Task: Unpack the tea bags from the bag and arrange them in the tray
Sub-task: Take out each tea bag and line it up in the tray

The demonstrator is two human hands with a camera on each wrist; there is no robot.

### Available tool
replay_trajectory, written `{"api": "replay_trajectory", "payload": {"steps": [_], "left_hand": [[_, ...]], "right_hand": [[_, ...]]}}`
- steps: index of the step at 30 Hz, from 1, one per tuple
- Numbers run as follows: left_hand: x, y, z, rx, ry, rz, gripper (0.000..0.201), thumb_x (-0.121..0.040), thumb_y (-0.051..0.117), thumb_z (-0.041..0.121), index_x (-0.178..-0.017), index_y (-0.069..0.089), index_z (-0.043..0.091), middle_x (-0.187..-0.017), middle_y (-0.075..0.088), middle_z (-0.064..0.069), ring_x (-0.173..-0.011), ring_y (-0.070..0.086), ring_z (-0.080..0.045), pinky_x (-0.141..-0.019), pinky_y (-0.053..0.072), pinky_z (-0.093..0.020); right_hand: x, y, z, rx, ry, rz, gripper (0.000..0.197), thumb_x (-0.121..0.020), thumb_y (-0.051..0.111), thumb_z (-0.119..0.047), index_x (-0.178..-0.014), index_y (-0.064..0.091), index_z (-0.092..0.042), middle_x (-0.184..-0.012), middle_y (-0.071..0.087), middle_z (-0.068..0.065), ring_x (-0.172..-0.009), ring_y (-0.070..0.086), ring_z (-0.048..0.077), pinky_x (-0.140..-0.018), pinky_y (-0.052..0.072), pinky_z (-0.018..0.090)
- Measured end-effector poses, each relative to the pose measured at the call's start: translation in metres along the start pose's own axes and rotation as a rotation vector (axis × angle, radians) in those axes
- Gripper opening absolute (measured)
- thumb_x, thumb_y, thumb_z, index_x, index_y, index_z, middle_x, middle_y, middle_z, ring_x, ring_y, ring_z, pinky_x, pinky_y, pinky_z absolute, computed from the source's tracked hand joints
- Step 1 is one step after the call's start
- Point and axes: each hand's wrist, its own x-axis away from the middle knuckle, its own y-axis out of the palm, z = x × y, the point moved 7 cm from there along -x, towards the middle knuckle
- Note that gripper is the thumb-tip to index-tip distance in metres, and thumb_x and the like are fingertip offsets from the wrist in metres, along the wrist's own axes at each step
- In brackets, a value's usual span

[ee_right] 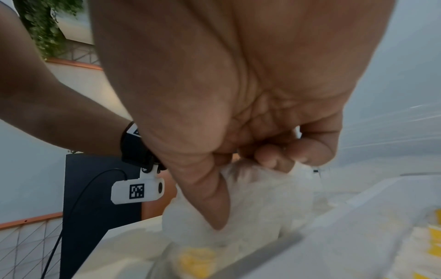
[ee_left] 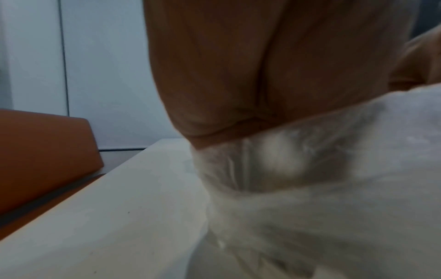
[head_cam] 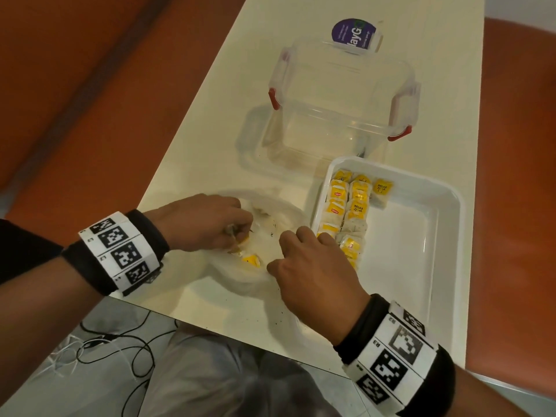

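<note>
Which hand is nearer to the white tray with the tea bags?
Right. The right hand grips the plastic bag right beside the white tray; the left hand grips the bag's far side, further from the tray.

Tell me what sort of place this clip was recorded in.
Probably a cafe or lounge seating area rather than a lab: a narrow cream table stands between orange upholstered seats, with greenery visible behind and loose cables on the floor.

Bench (head_cam: 301, 40) cream. Tray (head_cam: 445, 206) white. Tea bags (head_cam: 350, 203) yellow and white. Bag (head_cam: 288, 224) translucent white. Box (head_cam: 340, 94) clear, red clips. Wristbands (head_cam: 120, 251) black-and-white checkered.
</note>
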Motion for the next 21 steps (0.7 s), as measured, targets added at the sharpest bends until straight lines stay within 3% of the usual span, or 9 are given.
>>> {"api": "replay_trajectory", "payload": {"steps": [3,6,9,11,12,14,15,18,21], "left_hand": [[0.0,-0.009,-0.008,0.116,-0.066,0.078,0.021,-0.087,0.071,0.036,-0.096,0.053,0.041,-0.096,0.055,0.015,-0.083,0.055,-0.008,-0.073,0.048,-0.029],[0.003,-0.014,-0.01,0.289,-0.123,0.121,0.035,-0.083,0.077,0.038,-0.111,0.056,0.042,-0.097,0.059,0.013,-0.076,0.057,-0.003,-0.067,0.045,-0.017],[0.006,-0.017,-0.01,0.542,-0.161,0.144,0.03,-0.081,0.08,0.036,-0.106,0.064,0.036,-0.093,0.066,0.007,-0.064,0.065,-0.01,-0.063,0.052,-0.021],[0.008,-0.02,-0.009,0.779,-0.171,0.179,0.018,-0.082,0.08,0.03,-0.097,0.07,0.026,-0.091,0.07,0.002,-0.067,0.07,-0.019,-0.066,0.058,-0.031],[0.01,-0.022,-0.008,0.897,-0.177,0.198,0.015,-0.083,0.078,0.027,-0.095,0.071,0.02,-0.091,0.07,-0.001,-0.07,0.071,-0.021,-0.067,0.059,-0.032],[0.012,-0.025,-0.006,1.162,-0.179,0.247,0.017,-0.083,0.075,0.022,-0.096,0.071,0.011,-0.086,0.068,-0.004,-0.07,0.067,-0.02,-0.067,0.059,-0.029],[0.013,-0.025,-0.005,1.31,-0.184,0.277,0.02,-0.082,0.074,0.021,-0.098,0.07,0.01,-0.084,0.068,-0.003,-0.069,0.065,-0.017,-0.065,0.058,-0.026],[0.015,-0.022,0.004,1.687,-0.18,0.323,0.031,-0.078,0.07,0.021,-0.107,0.07,0.01,-0.088,0.071,-0.003,-0.072,0.066,-0.013,-0.061,0.059,-0.023],[0.013,-0.016,0.024,1.868,-0.109,0.286,0.033,-0.084,0.073,0.018,-0.117,0.07,0.01,-0.103,0.07,-0.01,-0.084,0.069,-0.017,-0.07,0.059,-0.026]], "right_hand": [[-0.001,-0.004,0.003,0.051,0.031,0.058,0.016,-0.076,0.062,-0.02,-0.065,0.071,-0.026,-0.075,0.029,-0.001,-0.072,0.027,0.019,-0.06,0.023,0.034],[-0.003,-0.001,0.006,0.066,0.024,0.09,0.016,-0.07,0.067,-0.019,-0.055,0.067,-0.025,-0.071,0.028,-0.002,-0.068,0.026,0.018,-0.057,0.022,0.032],[-0.004,-0.001,0.011,0.055,0.06,0.107,0.01,-0.072,0.07,-0.022,-0.063,0.069,-0.027,-0.07,0.042,-0.004,-0.065,0.038,0.017,-0.056,0.024,0.031],[-0.001,-0.003,0.012,0.015,0.071,0.108,0.007,-0.082,0.068,-0.033,-0.086,0.074,-0.031,-0.083,0.053,-0.004,-0.075,0.051,0.019,-0.058,0.031,0.03],[0.001,-0.005,0.015,-0.035,0.075,0.102,0.018,-0.087,0.064,-0.041,-0.101,0.073,-0.033,-0.094,0.055,-0.003,-0.084,0.054,0.02,-0.061,0.035,0.031],[0.006,-0.015,0.026,-0.247,0.113,0.044,0.042,-0.09,0.057,-0.06,-0.126,0.061,-0.04,-0.112,0.052,-0.007,-0.098,0.054,0.015,-0.069,0.042,0.031],[0.009,-0.024,0.032,-0.395,0.145,0.069,0.049,-0.087,0.055,-0.067,-0.129,0.058,-0.043,-0.114,0.051,-0.011,-0.097,0.054,0.009,-0.071,0.045,0.029],[0.01,-0.038,0.056,-0.823,0.3,0.246,0.05,-0.08,0.058,-0.072,-0.118,0.063,-0.039,-0.104,0.062,-0.017,-0.078,0.062,-0.001,-0.069,0.048,0.017],[0.0,-0.033,0.064,-1.253,0.405,0.286,0.042,-0.085,0.064,-0.059,-0.108,0.069,-0.025,-0.088,0.074,-0.006,-0.074,0.072,0.007,-0.072,0.059,0.031]]}}
